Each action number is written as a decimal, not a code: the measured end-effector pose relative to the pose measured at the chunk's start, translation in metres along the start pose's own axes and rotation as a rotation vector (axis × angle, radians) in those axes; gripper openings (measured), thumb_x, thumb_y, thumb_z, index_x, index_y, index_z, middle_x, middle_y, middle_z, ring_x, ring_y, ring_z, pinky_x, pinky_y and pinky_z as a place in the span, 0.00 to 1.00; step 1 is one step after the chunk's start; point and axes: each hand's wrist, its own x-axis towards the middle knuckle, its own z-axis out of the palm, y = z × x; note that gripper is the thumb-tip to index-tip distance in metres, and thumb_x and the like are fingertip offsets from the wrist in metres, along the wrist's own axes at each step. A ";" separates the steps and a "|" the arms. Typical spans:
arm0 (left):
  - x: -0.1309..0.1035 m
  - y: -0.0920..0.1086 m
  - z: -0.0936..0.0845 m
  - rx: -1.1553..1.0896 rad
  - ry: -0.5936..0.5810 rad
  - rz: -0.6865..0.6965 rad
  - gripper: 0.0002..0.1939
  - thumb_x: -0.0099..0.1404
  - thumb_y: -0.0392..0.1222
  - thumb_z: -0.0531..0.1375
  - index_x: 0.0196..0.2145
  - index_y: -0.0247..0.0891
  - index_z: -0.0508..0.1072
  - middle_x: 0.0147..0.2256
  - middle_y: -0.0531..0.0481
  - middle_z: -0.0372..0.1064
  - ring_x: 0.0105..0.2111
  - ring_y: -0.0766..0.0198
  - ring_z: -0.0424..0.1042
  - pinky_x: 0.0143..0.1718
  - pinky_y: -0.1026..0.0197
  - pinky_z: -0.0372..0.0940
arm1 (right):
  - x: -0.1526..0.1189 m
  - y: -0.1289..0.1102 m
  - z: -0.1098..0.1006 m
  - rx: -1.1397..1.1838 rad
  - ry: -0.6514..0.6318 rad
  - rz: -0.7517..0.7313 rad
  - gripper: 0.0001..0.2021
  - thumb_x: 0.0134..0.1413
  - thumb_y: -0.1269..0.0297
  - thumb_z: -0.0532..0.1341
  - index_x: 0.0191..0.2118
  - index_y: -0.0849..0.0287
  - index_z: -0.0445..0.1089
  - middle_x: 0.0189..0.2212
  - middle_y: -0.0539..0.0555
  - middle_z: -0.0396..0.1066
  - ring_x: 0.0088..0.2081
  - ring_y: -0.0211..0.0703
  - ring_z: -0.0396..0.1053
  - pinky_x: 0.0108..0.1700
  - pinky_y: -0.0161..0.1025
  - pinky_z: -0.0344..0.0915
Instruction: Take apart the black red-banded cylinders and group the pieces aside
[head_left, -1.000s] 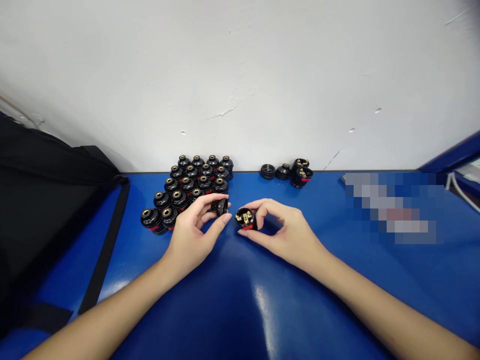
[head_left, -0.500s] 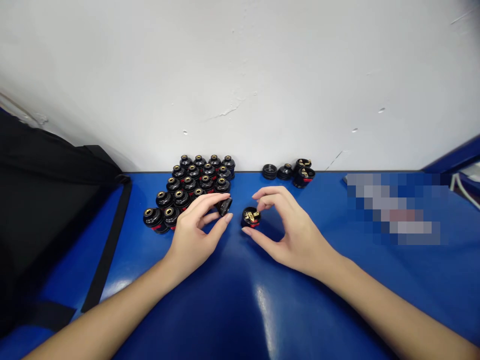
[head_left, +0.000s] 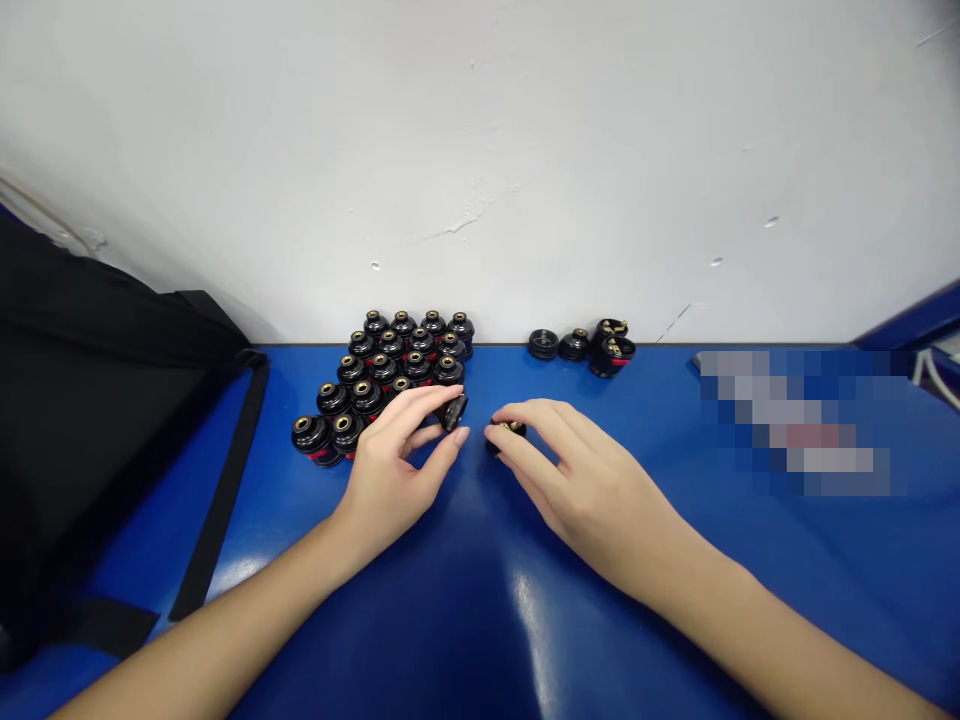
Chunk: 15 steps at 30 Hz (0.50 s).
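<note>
My left hand (head_left: 397, 450) pinches a black cone-shaped cap (head_left: 452, 412) between thumb and fingers, tilted above the table. To its right, my right hand (head_left: 585, 475) reaches over a black round housing (head_left: 510, 428) with brass-coloured pieces inside, its fingers curled round the rim. Most of that housing, and my right thumb, are hidden by the hand. Just beyond my left hand stand rows of black capped units (head_left: 367, 398) with red marks and brass-ringed holes on top.
Against the white wall stand a black ring (head_left: 543, 344), a loose black cap (head_left: 575, 345) and two uncapped housings (head_left: 613, 358) showing brass pieces. A black bag (head_left: 97, 400) with a strap lies at left on the blue table (head_left: 420, 630). A blurred-out object (head_left: 810, 420) lies at right.
My right hand has turned over the housing, its fingers swinging left across the top and covering more of it. My left hand keeps the cap in nearly the same place.
</note>
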 end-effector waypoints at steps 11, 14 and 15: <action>-0.002 -0.001 0.000 0.063 -0.076 0.008 0.21 0.74 0.39 0.63 0.63 0.45 0.74 0.60 0.43 0.70 0.58 0.56 0.76 0.56 0.56 0.80 | -0.006 0.014 0.001 -0.095 -0.066 0.123 0.16 0.69 0.77 0.57 0.58 0.67 0.73 0.53 0.69 0.75 0.53 0.60 0.74 0.55 0.53 0.77; -0.001 -0.002 0.000 0.076 -0.081 0.003 0.21 0.74 0.38 0.63 0.63 0.44 0.74 0.59 0.43 0.71 0.57 0.57 0.77 0.56 0.56 0.80 | -0.006 0.017 0.002 -0.144 -0.054 0.154 0.16 0.69 0.77 0.57 0.58 0.70 0.73 0.55 0.71 0.74 0.56 0.63 0.73 0.56 0.55 0.77; -0.001 -0.002 0.000 0.078 -0.082 0.001 0.21 0.74 0.38 0.63 0.63 0.43 0.74 0.59 0.43 0.72 0.57 0.58 0.77 0.56 0.57 0.80 | -0.006 0.017 0.002 -0.151 -0.050 0.153 0.16 0.69 0.76 0.57 0.58 0.70 0.73 0.55 0.72 0.74 0.57 0.63 0.73 0.57 0.56 0.77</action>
